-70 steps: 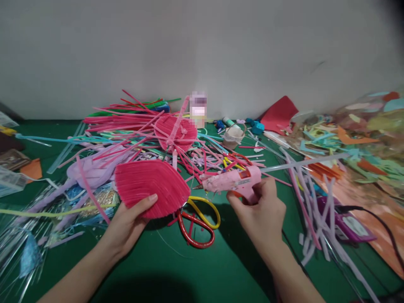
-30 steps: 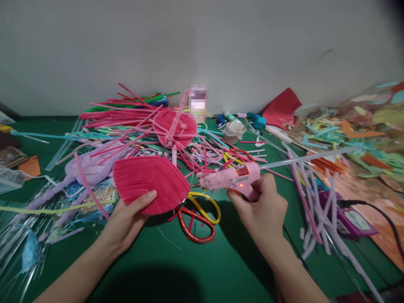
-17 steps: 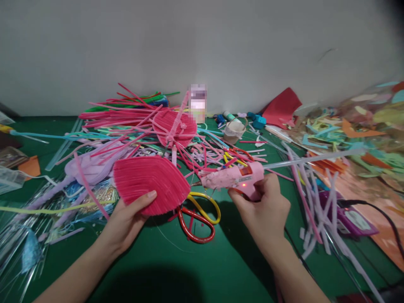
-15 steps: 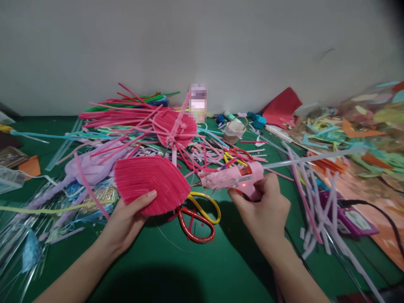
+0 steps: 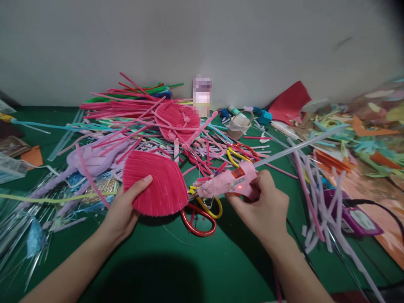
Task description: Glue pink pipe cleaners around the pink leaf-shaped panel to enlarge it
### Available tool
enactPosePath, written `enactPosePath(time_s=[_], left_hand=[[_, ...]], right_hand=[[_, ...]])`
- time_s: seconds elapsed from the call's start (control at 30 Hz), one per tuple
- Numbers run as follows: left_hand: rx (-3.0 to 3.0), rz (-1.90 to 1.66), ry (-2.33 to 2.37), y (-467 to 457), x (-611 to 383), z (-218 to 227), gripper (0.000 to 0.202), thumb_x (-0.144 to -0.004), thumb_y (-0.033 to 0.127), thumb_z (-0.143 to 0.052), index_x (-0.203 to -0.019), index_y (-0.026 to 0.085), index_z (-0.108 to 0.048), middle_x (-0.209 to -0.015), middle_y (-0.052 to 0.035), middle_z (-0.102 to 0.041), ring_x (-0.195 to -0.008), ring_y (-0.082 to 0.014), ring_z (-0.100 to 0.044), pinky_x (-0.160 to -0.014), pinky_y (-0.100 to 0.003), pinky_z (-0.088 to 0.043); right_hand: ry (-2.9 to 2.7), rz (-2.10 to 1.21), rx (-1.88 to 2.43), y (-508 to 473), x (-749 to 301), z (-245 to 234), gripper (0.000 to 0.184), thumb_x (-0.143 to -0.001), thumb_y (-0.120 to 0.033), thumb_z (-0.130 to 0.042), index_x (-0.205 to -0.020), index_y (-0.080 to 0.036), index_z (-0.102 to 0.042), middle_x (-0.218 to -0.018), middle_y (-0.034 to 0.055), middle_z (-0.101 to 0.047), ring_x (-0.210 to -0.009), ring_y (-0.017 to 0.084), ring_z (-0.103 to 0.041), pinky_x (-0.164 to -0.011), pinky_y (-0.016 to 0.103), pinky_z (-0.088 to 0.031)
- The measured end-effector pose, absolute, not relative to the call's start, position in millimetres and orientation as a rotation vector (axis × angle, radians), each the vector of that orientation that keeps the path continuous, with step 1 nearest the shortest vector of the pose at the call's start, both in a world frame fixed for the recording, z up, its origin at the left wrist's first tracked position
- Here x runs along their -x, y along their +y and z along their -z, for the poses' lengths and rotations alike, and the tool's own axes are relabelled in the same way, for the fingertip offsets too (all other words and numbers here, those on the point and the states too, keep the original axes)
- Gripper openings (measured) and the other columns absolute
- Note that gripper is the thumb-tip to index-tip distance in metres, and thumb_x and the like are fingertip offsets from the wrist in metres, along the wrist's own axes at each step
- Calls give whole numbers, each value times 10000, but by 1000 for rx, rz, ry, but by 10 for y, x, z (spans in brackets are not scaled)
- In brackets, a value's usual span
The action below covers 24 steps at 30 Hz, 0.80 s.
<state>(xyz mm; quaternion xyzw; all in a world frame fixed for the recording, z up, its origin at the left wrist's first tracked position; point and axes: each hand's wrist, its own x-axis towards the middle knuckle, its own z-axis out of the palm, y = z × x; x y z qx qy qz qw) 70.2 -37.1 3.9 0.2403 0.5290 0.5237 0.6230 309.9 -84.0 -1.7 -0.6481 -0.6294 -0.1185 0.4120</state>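
My left hand (image 5: pixel 124 206) is closed on a fan-shaped piece made of hot-pink pipe cleaners (image 5: pixel 154 183), thumb on its front face. In my right hand (image 5: pixel 263 202) is a pink glue gun (image 5: pixel 229 181) with a small light glowing and a long clear glue stick (image 5: pixel 303 145) sticking out of its back. The gun's nozzle is at the right edge of the pink piece; whether it touches I cannot tell. Under and behind the nozzle lie scissors with red and yellow handles (image 5: pixel 200 229). Behind, a round hot-pink piece (image 5: pixel 176 122) rests among loose pipe cleaners.
Pink pipe cleaners (image 5: pixel 116 110) are heaped at the back left, near a lilac pipe-cleaner piece (image 5: pixel 94 155). A small basket (image 5: pixel 238 126) stands at the back. At right lie lilac strips (image 5: pixel 326 206), a purple corded device (image 5: pixel 362 221) and paper scraps (image 5: pixel 362 147).
The pink piece has turned clockwise in my left hand. The glue gun has tilted, its nozzle lower and its glue stick higher. A pink stem on the round piece behind now leans down to the right.
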Motion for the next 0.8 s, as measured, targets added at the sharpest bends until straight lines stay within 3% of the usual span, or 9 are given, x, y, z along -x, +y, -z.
enactPosePath(time_s=[0.37, 0.8], left_hand=[[-564, -1187, 1233, -378, -688, -27, 261, -616, 221, -823, -845, 169, -709, -914, -48, -763, -864, -263, -725, -689, -284, -609], [-577, -1181, 1246, -384, -708, -56, 265, -592, 220, -834, -828, 172, -723, -833, -34, -764, -785, -244, -730, -656, -274, -612]], right_hand=[[-1623, 298, 1606, -849, -3082, 17, 282, -666, -267, -654, -712, -238, -378, -504, -104, -479, -378, 70, -404, -382, 159, -328], [-1585, 329, 1656, -851, -3111, 29, 283, -662, -294, -635, -695, -242, -360, -492, -105, -443, -379, 78, -382, -396, 171, -318]])
